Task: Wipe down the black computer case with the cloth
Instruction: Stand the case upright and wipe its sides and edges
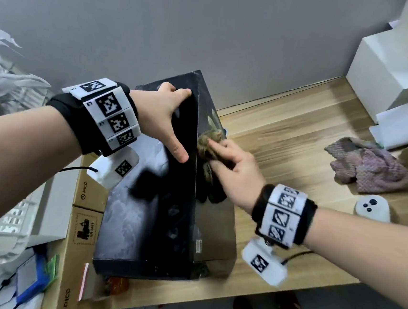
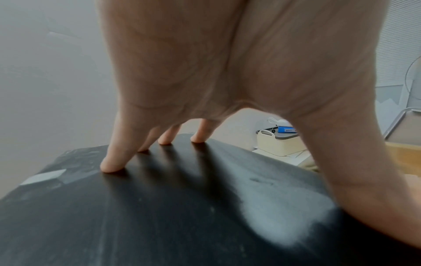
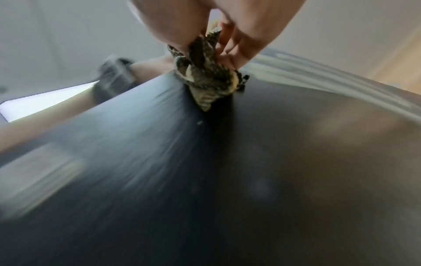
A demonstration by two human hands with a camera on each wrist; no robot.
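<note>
Head view: nearest, the right hand (image 1: 236, 172) pinches the bunched cloth (image 1: 208, 142) in curled fingers against the black computer case (image 1: 146, 223), which stands on the wooden counter (image 1: 286, 142). Beyond, the left hand (image 1: 164, 115) braces the top, fingers (image 2: 112, 165) spread straight. Firm, overlapping strokes should serve best; dusty smears mark the top.

Head cam up high, looks down on wooden table (image 1: 298, 148) and black computer case (image 1: 147, 218). Left wrist cam sits right under palm, aimed along case top (image 2: 182, 207). Right wrist cam close against case side (image 3: 250, 180), blurry. All three share case.
</note>
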